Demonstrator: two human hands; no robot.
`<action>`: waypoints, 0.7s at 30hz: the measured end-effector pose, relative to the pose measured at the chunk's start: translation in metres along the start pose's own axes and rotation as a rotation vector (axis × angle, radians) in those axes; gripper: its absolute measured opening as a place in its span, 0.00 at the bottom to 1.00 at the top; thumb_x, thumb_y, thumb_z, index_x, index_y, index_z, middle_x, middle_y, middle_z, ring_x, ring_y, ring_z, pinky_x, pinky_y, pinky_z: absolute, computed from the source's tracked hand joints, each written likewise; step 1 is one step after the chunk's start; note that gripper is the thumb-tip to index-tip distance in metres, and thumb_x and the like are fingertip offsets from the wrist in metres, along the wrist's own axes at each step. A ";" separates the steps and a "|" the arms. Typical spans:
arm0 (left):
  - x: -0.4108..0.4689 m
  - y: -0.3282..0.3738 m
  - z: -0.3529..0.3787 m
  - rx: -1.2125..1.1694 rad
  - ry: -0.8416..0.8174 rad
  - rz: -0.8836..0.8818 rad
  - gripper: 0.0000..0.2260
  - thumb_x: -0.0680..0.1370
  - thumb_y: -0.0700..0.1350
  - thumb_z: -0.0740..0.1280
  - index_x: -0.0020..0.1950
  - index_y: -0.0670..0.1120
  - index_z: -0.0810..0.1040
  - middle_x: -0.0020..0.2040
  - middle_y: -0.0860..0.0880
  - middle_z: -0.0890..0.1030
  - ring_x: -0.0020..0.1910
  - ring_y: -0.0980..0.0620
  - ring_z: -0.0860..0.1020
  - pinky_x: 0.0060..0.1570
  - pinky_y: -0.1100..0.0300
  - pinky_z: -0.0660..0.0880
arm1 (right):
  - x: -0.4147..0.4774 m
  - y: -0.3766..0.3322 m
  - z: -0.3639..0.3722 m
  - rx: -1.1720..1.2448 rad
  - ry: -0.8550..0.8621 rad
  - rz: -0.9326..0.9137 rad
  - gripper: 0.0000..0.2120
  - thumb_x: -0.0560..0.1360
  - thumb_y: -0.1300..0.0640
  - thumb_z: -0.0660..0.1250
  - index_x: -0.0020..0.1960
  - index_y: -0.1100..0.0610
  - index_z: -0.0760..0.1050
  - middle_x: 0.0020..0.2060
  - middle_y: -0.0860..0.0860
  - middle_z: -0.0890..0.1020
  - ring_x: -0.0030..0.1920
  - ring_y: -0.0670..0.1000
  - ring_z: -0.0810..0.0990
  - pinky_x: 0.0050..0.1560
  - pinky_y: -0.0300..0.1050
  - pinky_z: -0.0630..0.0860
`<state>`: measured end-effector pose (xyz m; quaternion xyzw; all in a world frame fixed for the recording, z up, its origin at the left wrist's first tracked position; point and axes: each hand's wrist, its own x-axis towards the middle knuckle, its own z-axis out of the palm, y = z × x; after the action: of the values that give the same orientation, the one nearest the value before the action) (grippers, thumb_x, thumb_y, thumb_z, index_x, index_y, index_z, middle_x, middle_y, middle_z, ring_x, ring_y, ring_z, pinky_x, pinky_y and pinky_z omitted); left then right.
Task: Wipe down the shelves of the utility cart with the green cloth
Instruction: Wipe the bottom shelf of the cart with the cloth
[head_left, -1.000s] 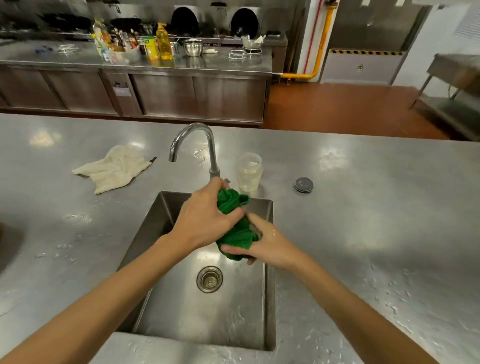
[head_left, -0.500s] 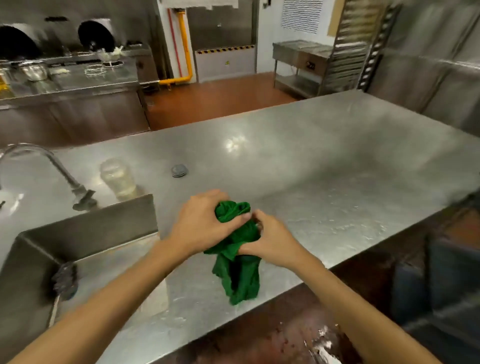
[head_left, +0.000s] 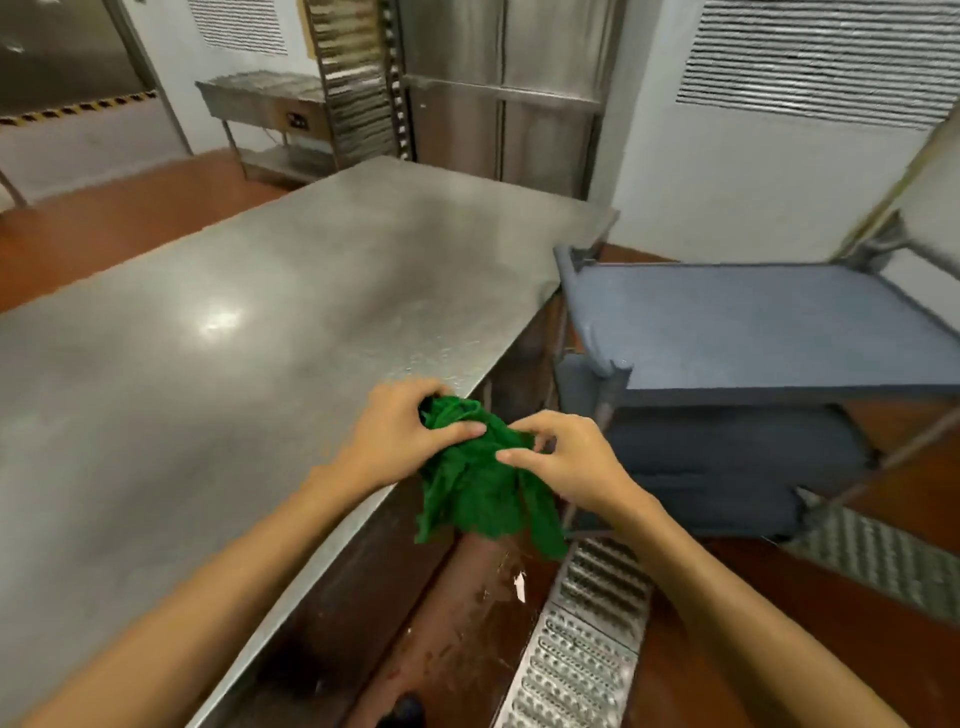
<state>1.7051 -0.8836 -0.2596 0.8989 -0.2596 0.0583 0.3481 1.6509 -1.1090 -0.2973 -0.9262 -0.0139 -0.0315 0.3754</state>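
The green cloth hangs bunched between both hands, in front of the steel counter's near corner. My left hand grips its upper bunch, thumb across the top. My right hand pinches the cloth's right side with fingers and thumb. The grey utility cart stands to the right, beyond my hands. Its top shelf is bare and a lower shelf shows beneath it. Neither hand touches the cart.
The long steel counter fills the left side. A metal floor drain grate runs along the red floor below my hands. A tall steel cabinet and a tray rack stand at the back.
The view has swung right from the sink to the cart. Both hands carried the cloth off the sink, and the cloth now hangs looser and more unfolded.
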 end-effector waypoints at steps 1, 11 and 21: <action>0.011 0.005 0.013 -0.029 -0.026 0.017 0.15 0.68 0.61 0.77 0.40 0.52 0.79 0.32 0.55 0.79 0.34 0.59 0.77 0.34 0.69 0.67 | -0.002 0.012 -0.011 -0.016 0.055 0.035 0.22 0.68 0.35 0.73 0.57 0.45 0.82 0.39 0.43 0.81 0.40 0.43 0.78 0.42 0.47 0.77; 0.161 0.013 0.158 -0.524 -0.432 -0.442 0.16 0.83 0.60 0.57 0.54 0.52 0.80 0.55 0.47 0.84 0.48 0.48 0.83 0.48 0.53 0.78 | 0.020 0.115 -0.088 0.119 0.370 0.335 0.20 0.69 0.39 0.74 0.57 0.48 0.83 0.49 0.43 0.84 0.52 0.44 0.81 0.54 0.51 0.78; 0.296 -0.007 0.286 -0.221 -0.558 -0.547 0.18 0.84 0.53 0.60 0.48 0.38 0.74 0.35 0.42 0.84 0.27 0.49 0.83 0.34 0.53 0.82 | 0.125 0.187 -0.120 0.011 0.181 0.512 0.22 0.69 0.36 0.73 0.58 0.48 0.83 0.53 0.43 0.85 0.53 0.43 0.80 0.56 0.50 0.78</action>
<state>1.9406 -1.1930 -0.3935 0.8733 -0.1003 -0.3109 0.3615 1.7791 -1.3265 -0.3323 -0.8909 0.2544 -0.0183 0.3758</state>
